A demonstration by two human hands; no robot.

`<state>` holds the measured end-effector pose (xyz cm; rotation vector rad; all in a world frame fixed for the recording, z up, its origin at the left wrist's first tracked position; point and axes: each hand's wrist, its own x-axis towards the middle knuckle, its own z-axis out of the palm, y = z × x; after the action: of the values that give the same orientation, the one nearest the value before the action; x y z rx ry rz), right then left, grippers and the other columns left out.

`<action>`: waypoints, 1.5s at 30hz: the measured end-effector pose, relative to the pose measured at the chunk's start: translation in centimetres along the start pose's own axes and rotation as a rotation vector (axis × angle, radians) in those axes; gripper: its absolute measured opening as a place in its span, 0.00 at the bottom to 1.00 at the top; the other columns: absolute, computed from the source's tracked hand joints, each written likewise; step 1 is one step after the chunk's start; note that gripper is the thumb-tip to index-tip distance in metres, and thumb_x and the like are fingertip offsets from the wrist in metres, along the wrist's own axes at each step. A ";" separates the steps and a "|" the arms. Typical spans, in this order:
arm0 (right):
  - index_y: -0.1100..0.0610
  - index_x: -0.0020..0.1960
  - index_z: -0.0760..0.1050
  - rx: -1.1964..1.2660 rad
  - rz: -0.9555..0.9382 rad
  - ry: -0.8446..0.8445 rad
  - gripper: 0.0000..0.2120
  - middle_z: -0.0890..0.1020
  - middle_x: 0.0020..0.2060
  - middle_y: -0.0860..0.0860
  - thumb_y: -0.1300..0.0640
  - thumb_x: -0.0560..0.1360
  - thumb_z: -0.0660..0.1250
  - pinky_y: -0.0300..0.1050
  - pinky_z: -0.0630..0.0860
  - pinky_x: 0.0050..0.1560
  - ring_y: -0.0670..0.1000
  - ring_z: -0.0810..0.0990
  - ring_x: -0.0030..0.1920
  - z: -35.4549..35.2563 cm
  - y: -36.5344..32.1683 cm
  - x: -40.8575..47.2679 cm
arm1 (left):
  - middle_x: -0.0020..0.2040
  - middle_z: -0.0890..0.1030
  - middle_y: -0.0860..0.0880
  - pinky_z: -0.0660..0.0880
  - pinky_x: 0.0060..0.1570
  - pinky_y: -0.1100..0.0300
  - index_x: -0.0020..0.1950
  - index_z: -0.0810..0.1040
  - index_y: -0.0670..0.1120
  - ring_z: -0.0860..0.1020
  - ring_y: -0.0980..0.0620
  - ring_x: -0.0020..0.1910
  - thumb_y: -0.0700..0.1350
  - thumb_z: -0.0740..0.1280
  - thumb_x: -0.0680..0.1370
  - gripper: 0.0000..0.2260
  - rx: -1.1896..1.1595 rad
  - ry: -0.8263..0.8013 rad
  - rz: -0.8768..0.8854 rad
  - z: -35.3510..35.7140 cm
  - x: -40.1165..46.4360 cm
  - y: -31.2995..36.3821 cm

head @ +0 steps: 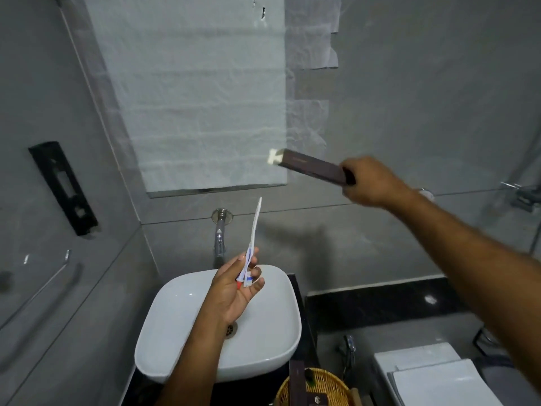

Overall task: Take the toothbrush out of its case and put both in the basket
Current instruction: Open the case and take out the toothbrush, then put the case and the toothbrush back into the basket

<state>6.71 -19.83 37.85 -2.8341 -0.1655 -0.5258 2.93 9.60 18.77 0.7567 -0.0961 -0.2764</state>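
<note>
On the far left wall hangs a black bracket (63,187), and below it a metal rail (38,294) runs along the tiles. A papered-over mirror (199,98) fills the wall ahead, with a chrome tap (220,235) under its lower edge. The white sink (181,332) sits beneath the tap, its drain (232,329) partly hidden by the left wrist. The left hand (234,291) is raised over the sink, palm up, fingers curled loosely around the lower end of the white toothbrush (254,230), which points up and slightly right, tip near the tap; a small tube (244,278) with a red cap is held in the same grip alongside it. At the bottom edge, right of the sink, stands the wicker basket (325,382), with a dark flat box (297,382) leaning in it and another dark packet lower down. Well above it, the right hand (370,183) is stretched out in front of the wall, closed around one end of the brown case (314,168); the case points left and a pale flap shows at its open far end. The toothbrush is out of the case and the two are well apart, neither in the basket. At lower right lies a white toilet lid (433,379), and a shower fitting (524,194) shows at the right edge.
</note>
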 end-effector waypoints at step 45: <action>0.65 0.47 0.80 1.069 1.865 -0.374 0.05 0.82 0.41 0.63 0.67 0.78 0.65 0.55 0.82 0.47 0.59 0.82 0.37 57.7 29.1 -54.1 | 0.31 0.72 0.49 0.60 0.25 0.63 0.40 0.75 0.47 0.65 0.55 0.25 0.41 0.58 0.81 0.11 0.728 0.816 -0.858 -13.8 -4.0 -63.1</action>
<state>-19.48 -35.92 -40.67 -1.0738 1.4178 0.4288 -11.78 -23.89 -34.63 1.5638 0.9714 -0.7406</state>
